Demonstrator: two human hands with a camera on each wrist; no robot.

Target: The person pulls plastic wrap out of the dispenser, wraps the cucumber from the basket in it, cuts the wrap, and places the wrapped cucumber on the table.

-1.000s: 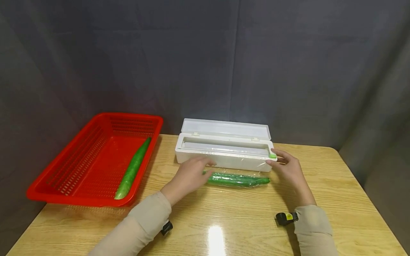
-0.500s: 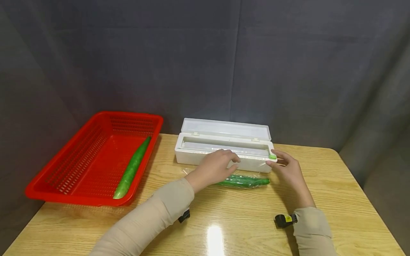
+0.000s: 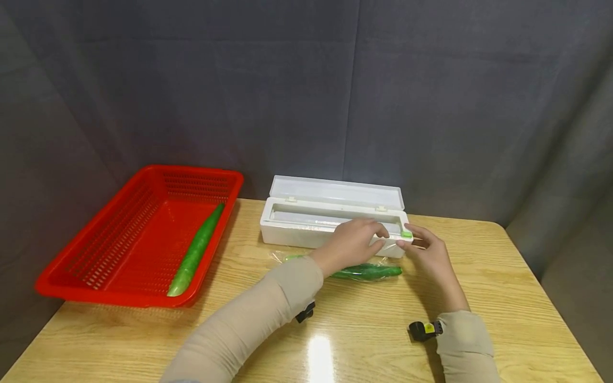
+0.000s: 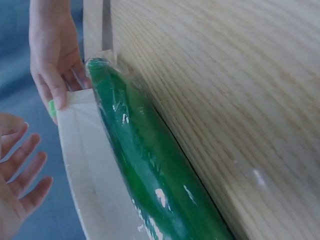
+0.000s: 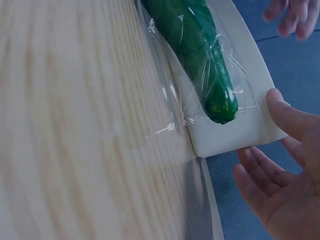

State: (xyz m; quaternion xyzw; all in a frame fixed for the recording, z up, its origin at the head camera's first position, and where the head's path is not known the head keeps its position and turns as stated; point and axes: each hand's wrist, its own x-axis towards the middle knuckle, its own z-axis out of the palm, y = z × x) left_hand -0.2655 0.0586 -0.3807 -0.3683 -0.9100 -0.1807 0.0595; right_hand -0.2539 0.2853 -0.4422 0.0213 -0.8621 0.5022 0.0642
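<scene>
A white cling film dispenser [image 3: 287, 235] stands at the back of the table with its lid [image 3: 335, 190] tipped back. In front of it lies a cucumber [image 3: 367, 272] covered in clear, creased film. My right hand [image 3: 431, 255] holds the dispenser's right end beside the green slider [image 3: 406, 234], thumb at the front edge and fingers round the end. Over the right half of the dispenser is my left hand [image 3: 355, 242], its fingers spread and loosely bent with nothing between them. The left wrist view shows the film clinging round the cucumber [image 4: 145, 145].
At the left stands a red basket [image 3: 143, 239] with a second, unwrapped cucumber [image 3: 196, 252] along its right side. A grey curtain [image 3: 306, 96] hangs close behind the wooden table [image 3: 369, 335].
My left hand has moved right along the dispenser, from near its middle toward the right end. My right hand has stayed at the dispenser's right end.
</scene>
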